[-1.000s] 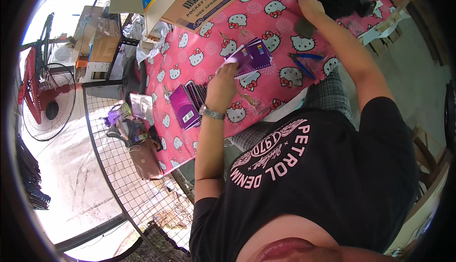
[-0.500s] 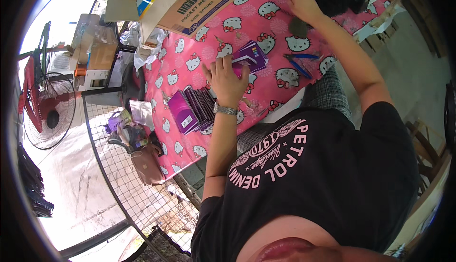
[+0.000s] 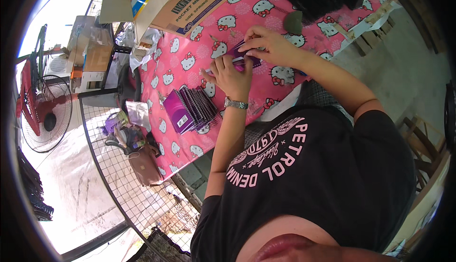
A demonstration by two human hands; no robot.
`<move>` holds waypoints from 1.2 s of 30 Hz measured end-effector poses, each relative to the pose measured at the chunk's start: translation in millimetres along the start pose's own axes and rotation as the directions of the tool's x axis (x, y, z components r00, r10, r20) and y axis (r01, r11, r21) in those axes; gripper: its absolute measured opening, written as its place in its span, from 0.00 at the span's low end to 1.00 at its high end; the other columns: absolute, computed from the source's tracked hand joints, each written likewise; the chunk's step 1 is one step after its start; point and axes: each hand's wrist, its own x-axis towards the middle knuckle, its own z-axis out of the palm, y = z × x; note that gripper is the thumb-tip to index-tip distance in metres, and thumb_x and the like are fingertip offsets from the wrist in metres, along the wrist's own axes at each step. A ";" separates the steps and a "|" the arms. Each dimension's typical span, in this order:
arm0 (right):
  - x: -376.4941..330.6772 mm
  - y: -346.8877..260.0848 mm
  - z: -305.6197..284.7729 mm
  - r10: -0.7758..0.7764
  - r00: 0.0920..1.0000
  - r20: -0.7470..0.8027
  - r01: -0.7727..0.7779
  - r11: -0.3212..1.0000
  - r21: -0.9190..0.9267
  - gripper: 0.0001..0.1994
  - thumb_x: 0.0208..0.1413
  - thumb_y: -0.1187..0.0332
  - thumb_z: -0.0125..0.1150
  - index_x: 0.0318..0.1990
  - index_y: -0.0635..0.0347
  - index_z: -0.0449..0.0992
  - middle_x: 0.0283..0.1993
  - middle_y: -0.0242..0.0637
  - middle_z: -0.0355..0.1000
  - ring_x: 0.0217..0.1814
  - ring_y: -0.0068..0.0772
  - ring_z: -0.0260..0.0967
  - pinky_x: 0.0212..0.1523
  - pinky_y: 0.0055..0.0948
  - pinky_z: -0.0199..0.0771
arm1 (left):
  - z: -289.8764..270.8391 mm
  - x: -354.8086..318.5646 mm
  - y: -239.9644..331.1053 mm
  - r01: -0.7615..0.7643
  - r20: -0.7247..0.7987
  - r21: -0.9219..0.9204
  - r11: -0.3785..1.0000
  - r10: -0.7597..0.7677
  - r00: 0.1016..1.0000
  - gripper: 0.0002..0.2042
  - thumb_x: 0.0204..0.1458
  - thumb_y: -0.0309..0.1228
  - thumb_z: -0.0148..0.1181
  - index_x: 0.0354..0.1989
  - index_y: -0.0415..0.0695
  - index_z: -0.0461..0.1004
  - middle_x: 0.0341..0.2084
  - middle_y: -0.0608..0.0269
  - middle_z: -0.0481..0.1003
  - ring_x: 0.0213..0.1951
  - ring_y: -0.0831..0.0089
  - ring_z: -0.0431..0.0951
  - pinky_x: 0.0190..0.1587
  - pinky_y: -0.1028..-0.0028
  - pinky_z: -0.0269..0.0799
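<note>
The left hand curves over purple notebooks, seemingly steadying them; the right hand bends its fingers over them (whether either grips, I cannot tell). Leftward on the pink cloth, an overlapping row sits, perhaps for tidiness. Beyond stands an open carton.

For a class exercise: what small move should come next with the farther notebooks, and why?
Perhaps steady the farther notebooks with the left hand: it is spread at their near edge, while the right hand is curled over their right side.
</note>
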 end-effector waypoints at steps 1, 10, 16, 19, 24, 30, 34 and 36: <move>0.5 1.1 3.2 -0.018 1.000 -0.002 0.018 1.000 -0.024 0.12 0.48 0.74 0.65 0.42 0.53 0.81 0.38 0.33 0.69 0.45 0.35 0.70 0.44 0.33 0.73 | -0.2 0.0 0.7 -0.015 -0.002 -0.005 1.000 0.015 1.000 0.20 0.38 0.49 0.67 0.31 0.46 0.72 0.33 0.63 0.72 0.46 0.61 0.70 0.64 0.42 0.41; 1.0 -11.0 -5.3 0.099 0.976 0.193 -0.104 0.994 0.017 0.11 0.52 0.75 0.61 0.44 0.56 0.79 0.37 0.36 0.70 0.41 0.37 0.71 0.42 0.33 0.72 | -12.0 3.1 -4.8 -0.107 0.084 -0.087 0.990 0.114 0.990 0.15 0.42 0.43 0.66 0.31 0.46 0.73 0.32 0.64 0.73 0.43 0.61 0.71 0.64 0.47 0.48; 5.0 -6.9 -6.0 0.110 0.976 0.190 -0.128 0.988 0.086 0.11 0.57 0.73 0.57 0.46 0.57 0.78 0.39 0.39 0.72 0.44 0.42 0.72 0.43 0.36 0.72 | -18.9 11.7 -7.4 -0.218 0.099 -0.085 0.972 0.226 0.969 0.14 0.45 0.39 0.66 0.34 0.43 0.73 0.32 0.60 0.73 0.41 0.60 0.72 0.61 0.53 0.55; 3.6 -1.2 -3.9 0.120 0.971 0.206 -0.150 0.979 0.139 0.10 0.57 0.72 0.56 0.46 0.58 0.78 0.42 0.40 0.74 0.45 0.44 0.73 0.45 0.38 0.72 | -19.4 11.9 -9.3 -0.236 0.130 -0.092 0.967 0.247 0.960 0.15 0.47 0.39 0.65 0.36 0.42 0.73 0.34 0.59 0.73 0.42 0.58 0.72 0.61 0.53 0.57; 3.0 -0.1 -3.2 0.027 0.965 0.260 -0.027 1.000 -0.003 0.12 0.58 0.69 0.57 0.49 0.55 0.76 0.48 0.39 0.72 0.46 0.45 0.72 0.47 0.39 0.72 | -21.2 16.2 -11.9 -0.239 0.173 -0.097 0.966 0.253 0.952 0.15 0.48 0.40 0.64 0.34 0.42 0.71 0.34 0.57 0.71 0.44 0.56 0.70 0.61 0.52 0.57; 4.4 -22.7 -10.2 0.157 0.953 0.259 -0.094 0.966 -0.242 0.15 0.59 0.65 0.56 0.53 0.53 0.74 0.46 0.39 0.71 0.46 0.46 0.72 0.45 0.41 0.72 | -32.7 12.5 -15.4 -0.237 0.238 -0.184 0.954 0.277 0.931 0.15 0.52 0.36 0.60 0.45 0.44 0.70 0.40 0.57 0.71 0.48 0.56 0.69 0.64 0.49 0.51; 11.1 -31.0 -9.4 0.227 0.937 0.265 -0.156 0.952 -0.264 0.17 0.59 0.65 0.57 0.55 0.55 0.72 0.38 0.41 0.75 0.41 0.44 0.73 0.43 0.38 0.73 | -35.5 11.3 -15.0 -0.311 0.271 -0.164 0.936 0.346 0.898 0.15 0.54 0.31 0.56 0.49 0.42 0.67 0.42 0.57 0.72 0.49 0.57 0.70 0.66 0.49 0.47; 17.7 -28.6 -10.2 0.244 0.911 0.334 -0.189 0.964 -0.189 0.18 0.59 0.64 0.56 0.56 0.55 0.71 0.37 0.42 0.76 0.40 0.44 0.74 0.43 0.38 0.74 | -35.8 7.4 -18.6 -0.268 0.280 -0.195 0.943 0.316 0.907 0.14 0.54 0.33 0.57 0.48 0.44 0.68 0.41 0.58 0.72 0.49 0.57 0.69 0.66 0.48 0.48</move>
